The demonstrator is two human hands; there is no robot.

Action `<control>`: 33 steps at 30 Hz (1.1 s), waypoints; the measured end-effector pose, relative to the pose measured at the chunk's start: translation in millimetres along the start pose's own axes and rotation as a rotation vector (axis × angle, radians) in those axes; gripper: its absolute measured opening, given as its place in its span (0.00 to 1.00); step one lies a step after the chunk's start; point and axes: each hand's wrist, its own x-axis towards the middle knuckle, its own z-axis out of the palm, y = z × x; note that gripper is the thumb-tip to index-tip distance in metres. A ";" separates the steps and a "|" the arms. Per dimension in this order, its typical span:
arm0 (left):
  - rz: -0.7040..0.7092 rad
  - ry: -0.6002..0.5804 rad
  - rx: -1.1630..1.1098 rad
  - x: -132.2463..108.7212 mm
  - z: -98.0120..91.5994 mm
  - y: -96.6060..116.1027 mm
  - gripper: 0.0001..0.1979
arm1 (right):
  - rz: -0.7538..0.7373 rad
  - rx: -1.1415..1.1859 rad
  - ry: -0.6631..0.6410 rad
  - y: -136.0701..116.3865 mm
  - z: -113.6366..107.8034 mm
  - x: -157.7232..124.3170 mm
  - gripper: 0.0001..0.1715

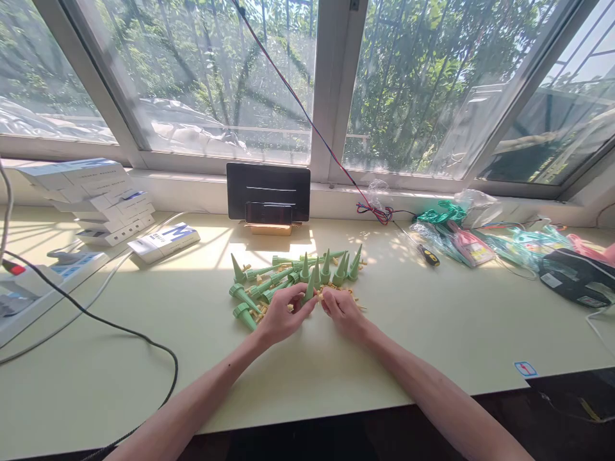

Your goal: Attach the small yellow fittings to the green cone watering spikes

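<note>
Left hand (284,315) pinches a green cone (310,289), right hand (344,312) a yellow piece (321,297), over a pale table (288,390) facing windows (432,96).

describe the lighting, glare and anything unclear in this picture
Head view: strong backlight through glare-hazed windows; head view: sunlit patches and shadows dapple the far side of the table; head view: the yellow piece at the right hand is too small to resolve.

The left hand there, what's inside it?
The left hand holds a green cone, pointing up. You can see its upper part, but the hand covers its bottom, so that can't be seen.
</note>
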 end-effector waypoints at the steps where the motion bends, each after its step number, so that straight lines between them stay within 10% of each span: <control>1: -0.027 -0.012 -0.057 0.1 0.6 1.7 0.11 | 0.007 -0.002 0.017 -0.8 -0.3 0.0 0.30; 19: 0.062 -0.003 0.059 -2.8 9.8 1.5 0.08 | -0.014 -0.134 0.130 -1.0 3.4 -1.5 0.31; 33: 0.286 -0.047 0.236 -3.5 6.3 -9.7 0.09 | 0.205 0.201 -0.049 -5.5 0.9 1.9 0.34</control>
